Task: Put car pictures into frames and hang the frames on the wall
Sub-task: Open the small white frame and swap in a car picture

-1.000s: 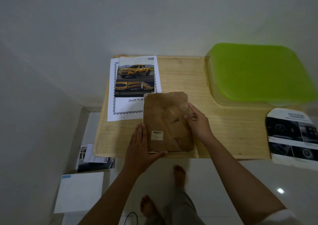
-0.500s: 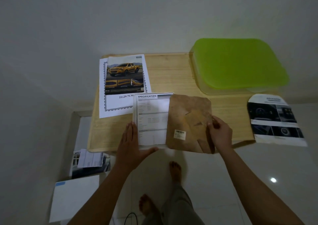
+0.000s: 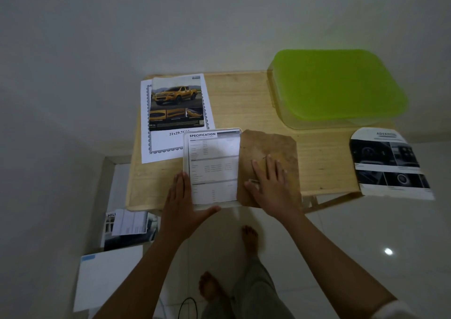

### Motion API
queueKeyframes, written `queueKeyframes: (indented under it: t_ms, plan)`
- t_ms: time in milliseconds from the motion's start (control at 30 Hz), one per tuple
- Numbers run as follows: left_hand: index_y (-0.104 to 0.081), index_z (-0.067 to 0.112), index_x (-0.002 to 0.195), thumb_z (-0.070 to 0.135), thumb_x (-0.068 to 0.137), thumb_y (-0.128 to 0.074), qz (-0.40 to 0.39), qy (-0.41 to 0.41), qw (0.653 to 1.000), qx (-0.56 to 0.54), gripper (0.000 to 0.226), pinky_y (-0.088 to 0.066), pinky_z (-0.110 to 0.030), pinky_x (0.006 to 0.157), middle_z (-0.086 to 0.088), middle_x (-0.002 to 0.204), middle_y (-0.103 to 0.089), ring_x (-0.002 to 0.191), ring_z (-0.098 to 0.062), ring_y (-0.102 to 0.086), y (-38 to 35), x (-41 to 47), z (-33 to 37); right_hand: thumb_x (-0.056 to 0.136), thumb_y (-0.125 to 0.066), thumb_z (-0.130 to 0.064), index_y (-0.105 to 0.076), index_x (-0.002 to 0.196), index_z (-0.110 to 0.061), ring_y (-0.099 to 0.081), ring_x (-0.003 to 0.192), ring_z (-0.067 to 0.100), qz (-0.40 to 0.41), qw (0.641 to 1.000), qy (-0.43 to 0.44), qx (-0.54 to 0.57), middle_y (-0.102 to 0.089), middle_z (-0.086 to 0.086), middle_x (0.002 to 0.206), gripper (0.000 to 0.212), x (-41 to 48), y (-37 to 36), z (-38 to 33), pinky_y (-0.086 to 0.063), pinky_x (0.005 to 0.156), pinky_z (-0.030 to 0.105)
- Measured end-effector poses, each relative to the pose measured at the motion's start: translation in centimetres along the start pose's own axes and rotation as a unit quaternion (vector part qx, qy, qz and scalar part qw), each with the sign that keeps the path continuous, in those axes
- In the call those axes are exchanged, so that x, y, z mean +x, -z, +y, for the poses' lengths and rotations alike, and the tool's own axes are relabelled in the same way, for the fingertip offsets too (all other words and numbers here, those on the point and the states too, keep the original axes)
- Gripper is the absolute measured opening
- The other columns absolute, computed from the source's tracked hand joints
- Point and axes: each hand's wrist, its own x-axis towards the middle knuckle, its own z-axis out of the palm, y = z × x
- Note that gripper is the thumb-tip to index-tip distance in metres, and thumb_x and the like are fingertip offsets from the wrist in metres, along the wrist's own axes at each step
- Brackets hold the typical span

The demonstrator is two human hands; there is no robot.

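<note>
Slid rightward since earlier, the brown cardboard backing board (image 3: 271, 147) now lies beside the white frame holding a specification sheet (image 3: 213, 167), near the pale wooden desk (image 3: 244, 99) front edge. Right hand (image 3: 271, 186) presses flat, open on it; left hand (image 3: 181, 206), open, steadies the frame's near-left corner.

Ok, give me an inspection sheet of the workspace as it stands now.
Surface: wooden table against the wall, bare in the middle.
Job's things: frame face down, a SPECIFICATION sheet showing in it; brown backing board beside it on the right; truck picture on a white sheet at far left.
Clutter: green lid on a clear box; brochure overhanging the right edge.
Hands: left hand flat at the frame's near corner; right hand flat on the board.
Cables: dark loop on the floor.
Surroundings: papers and white box on the floor at left.
</note>
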Motion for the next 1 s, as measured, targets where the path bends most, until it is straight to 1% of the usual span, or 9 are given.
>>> queueKeyframes:
  t_ms: [100, 233, 367, 533, 633, 733, 833, 900, 1000]
  plan:
    - [0.023, 0.017, 0.140, 0.098, 0.050, -0.013, -0.003, -0.006, 1.000, 0.003, 0.126, -0.006, -0.038, 0.118, -0.008, 0.156, 0.013, 0.142, -0.016, 0.012, 0.4, -0.2, -0.3, 0.092, -0.032, -0.058, -0.002, 0.147, -0.036, 0.017, 0.143, 0.027, -0.017, 1.000, -0.015, -0.019, 0.016, 0.004, 0.157, 0.067, 0.1, 0.7, 2.0, 0.008, 0.115, 0.043]
    - [0.020, 0.013, 0.143, 0.098, 0.050, -0.012, -0.013, -0.002, 1.000, 0.006, 0.130, -0.003, -0.037, 0.118, -0.005, 0.155, 0.016, 0.142, -0.016, 0.014, 0.6, -0.1, -1.1, 0.090, -0.038, -0.058, -0.005, 0.147, -0.035, 0.015, 0.144, 0.027, -0.035, 0.998, -0.039, -0.043, 0.016, 0.003, 0.157, 0.070, 0.2, 1.5, 3.9, 0.004, 0.116, 0.045]
    - [0.019, 0.012, 0.144, 0.099, 0.049, -0.015, -0.027, -0.001, 1.000, -0.002, 0.133, -0.003, -0.038, 0.118, -0.005, 0.155, 0.017, 0.143, -0.016, 0.015, 1.0, 0.1, -1.8, 0.089, -0.042, -0.058, -0.008, 0.147, -0.033, 0.014, 0.144, 0.028, -0.028, 0.998, -0.042, -0.039, 0.014, 0.004, 0.157, 0.072, 0.4, 1.4, 3.7, 0.004, 0.116, 0.046]
    - [0.018, 0.012, 0.144, 0.100, 0.046, -0.013, -0.030, 0.005, 0.999, -0.012, 0.135, -0.003, -0.037, 0.117, -0.005, 0.155, 0.016, 0.143, -0.018, 0.014, 1.1, 0.0, -1.5, 0.087, -0.046, -0.057, -0.011, 0.147, -0.034, 0.011, 0.145, 0.026, -0.024, 0.999, 0.011, -0.044, 0.011, 0.002, 0.158, 0.073, 0.1, 0.8, 2.6, 0.001, 0.117, 0.045]
    - [0.018, 0.012, 0.144, 0.100, 0.047, -0.013, -0.026, 0.002, 1.000, -0.009, 0.134, -0.003, -0.038, 0.117, -0.005, 0.155, 0.016, 0.143, -0.018, 0.014, 1.1, 0.2, -1.6, 0.086, -0.050, -0.055, -0.016, 0.146, -0.034, 0.008, 0.145, 0.025, -0.024, 0.999, 0.016, -0.022, 0.008, 0.001, 0.158, 0.073, 0.4, 0.9, 2.4, -0.002, 0.118, 0.045]
    - [0.019, 0.013, 0.144, 0.099, 0.049, -0.014, -0.024, 0.001, 1.000, -0.007, 0.133, -0.004, -0.038, 0.117, -0.005, 0.156, 0.016, 0.143, -0.018, 0.013, 1.1, 0.6, -1.7, 0.086, -0.055, -0.046, -0.024, 0.145, -0.030, 0.000, 0.145, 0.023, -0.022, 1.000, 0.006, 0.013, -0.002, 0.000, 0.158, 0.068, 1.2, 1.5, 2.2, -0.011, 0.117, 0.042]
    - [0.019, 0.015, 0.144, 0.098, 0.051, -0.019, -0.016, 0.003, 1.000, -0.017, 0.130, -0.005, -0.038, 0.117, -0.004, 0.156, 0.015, 0.143, -0.017, 0.013, 0.9, 0.9, -1.7, 0.088, -0.057, -0.034, -0.036, 0.141, -0.022, -0.016, 0.143, 0.020, 0.031, 0.993, 0.005, 0.115, -0.018, -0.001, 0.156, 0.058, 2.3, 2.0, 1.0, -0.023, 0.114, 0.039]
    - [0.023, 0.017, 0.142, 0.097, 0.052, -0.021, -0.017, 0.002, 1.000, -0.022, 0.128, -0.003, -0.036, 0.116, -0.003, 0.155, 0.017, 0.142, -0.016, 0.014, 1.0, 0.9, -1.7, 0.090, -0.055, -0.031, -0.041, 0.138, -0.020, -0.027, 0.139, 0.018, 0.043, 0.986, 0.032, 0.157, -0.030, -0.001, 0.151, 0.051, 3.7, 2.2, -0.5, -0.029, 0.111, 0.037]
    - [0.029, 0.020, 0.138, 0.096, 0.054, -0.022, -0.025, -0.002, 0.999, -0.024, 0.124, 0.001, -0.033, 0.115, -0.002, 0.155, 0.020, 0.141, -0.014, 0.017, 0.9, 1.0, -1.8, 0.091, -0.054, -0.028, -0.043, 0.135, -0.017, -0.040, 0.132, 0.021, 0.025, 0.981, 0.097, 0.166, -0.044, 0.002, 0.142, 0.047, 6.4, 2.4, -3.3, -0.034, 0.109, 0.034]
